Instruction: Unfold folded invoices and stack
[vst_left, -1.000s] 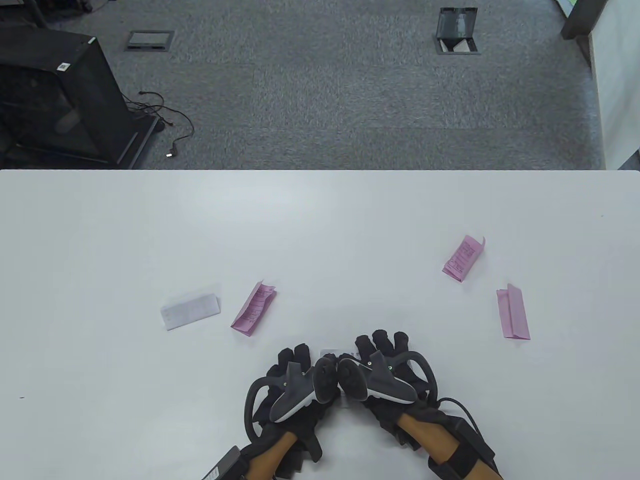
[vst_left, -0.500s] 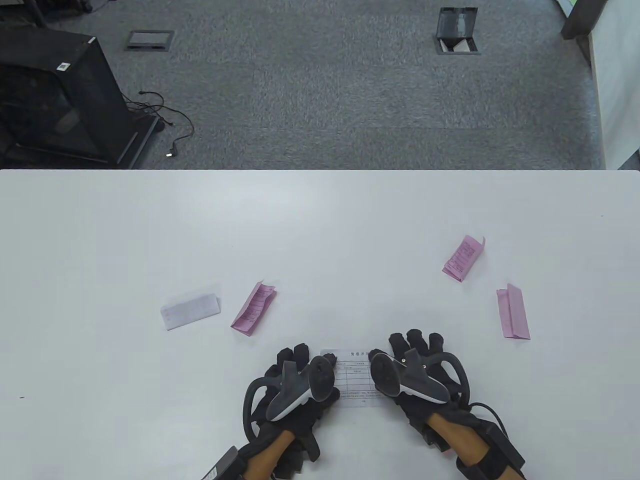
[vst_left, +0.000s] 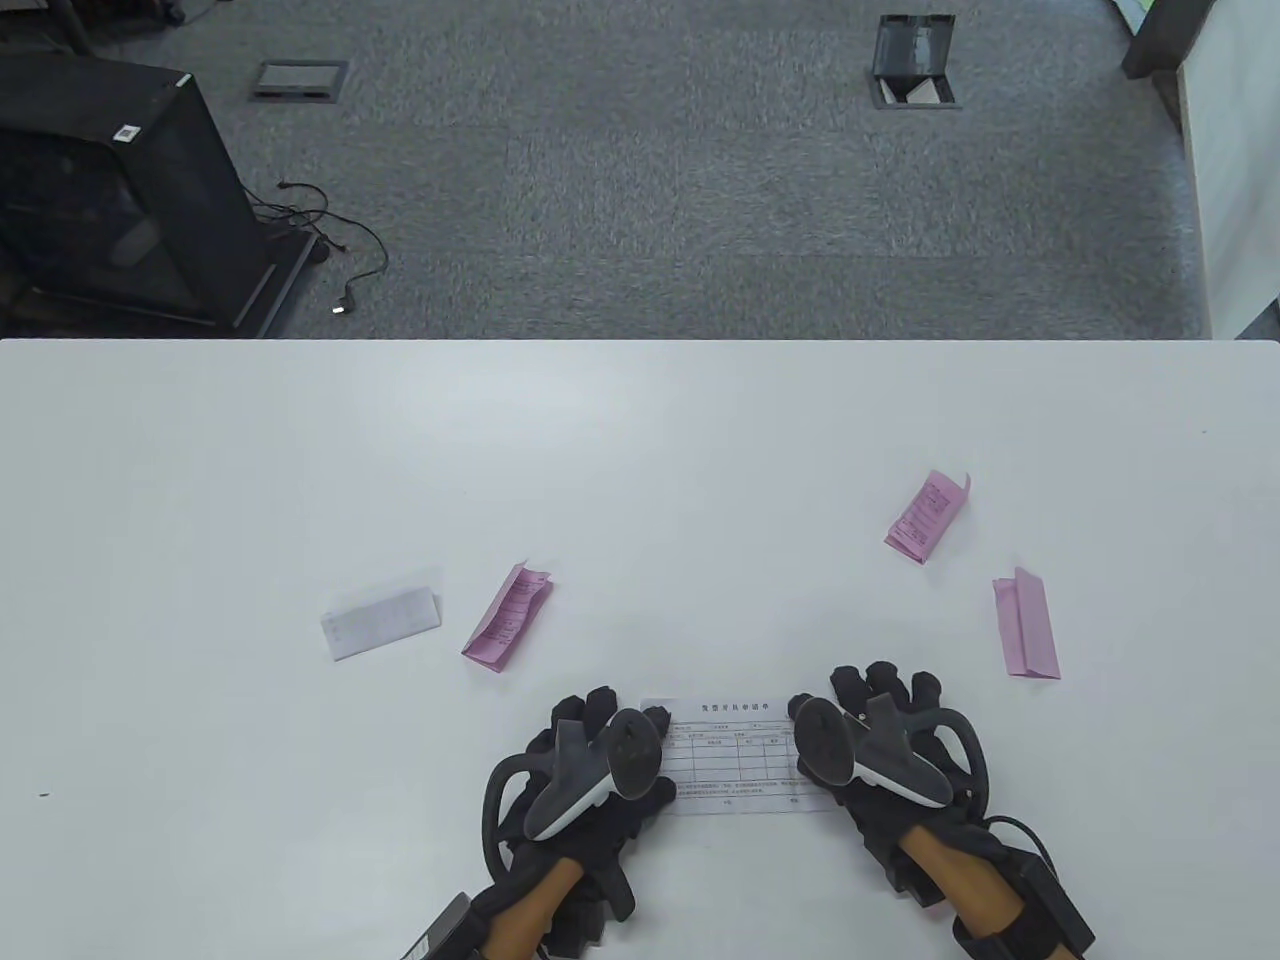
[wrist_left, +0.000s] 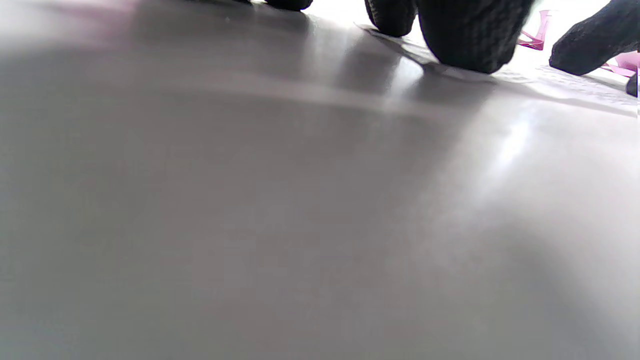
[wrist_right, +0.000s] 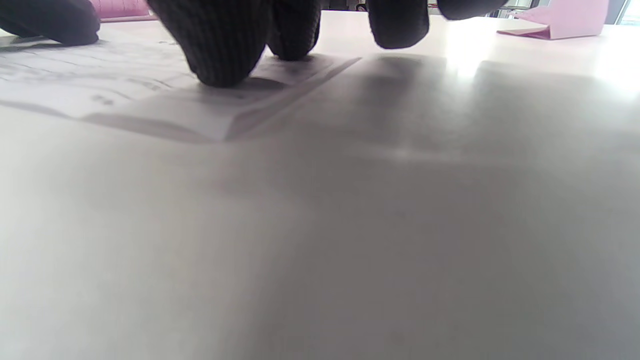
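Fingers (wrist_right: 220, 55) of both hands press flat on the ends of the white invoice (vst_left: 735, 755), left hand (vst_left: 590, 770) on its left end and right hand (vst_left: 885, 745) on its right, so the opened sheet lies between them on the tabletop (vst_left: 640, 450), long axis left-right, print facing up.

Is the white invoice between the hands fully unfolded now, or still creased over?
Unfolded. The white invoice lies spread flat, its printed table showing, with the left hand and right hand pressing its two ends to the table.
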